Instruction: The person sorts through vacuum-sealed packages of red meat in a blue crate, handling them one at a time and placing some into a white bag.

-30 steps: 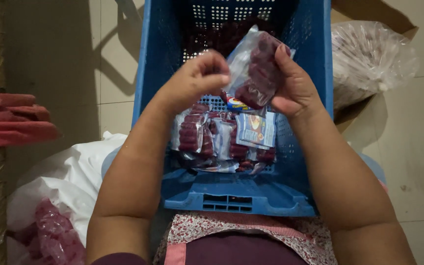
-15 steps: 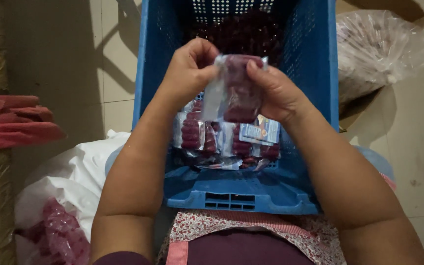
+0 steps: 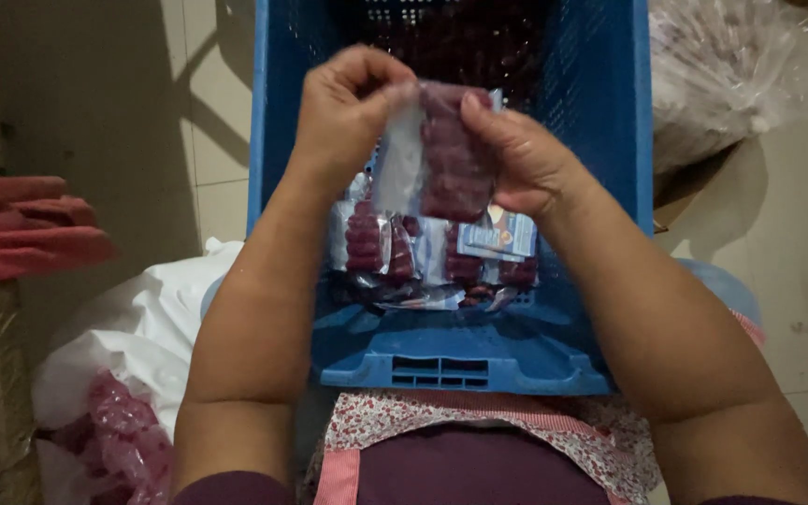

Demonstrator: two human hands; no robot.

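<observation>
Holding a clear pouch of dark red sausages (image 3: 451, 154) over the blue crate (image 3: 278, 187), I am pinching its top between my left hand (image 3: 348, 108) and right hand (image 3: 516, 154); next, I judge, comes pressing that top edge closed.

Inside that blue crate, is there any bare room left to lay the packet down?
Yes: the crate floor is bare by its near wall, before the packed sausage packets. The far end holds a dark red pile. Both the left hand and right hand hold the clear packet.
</observation>
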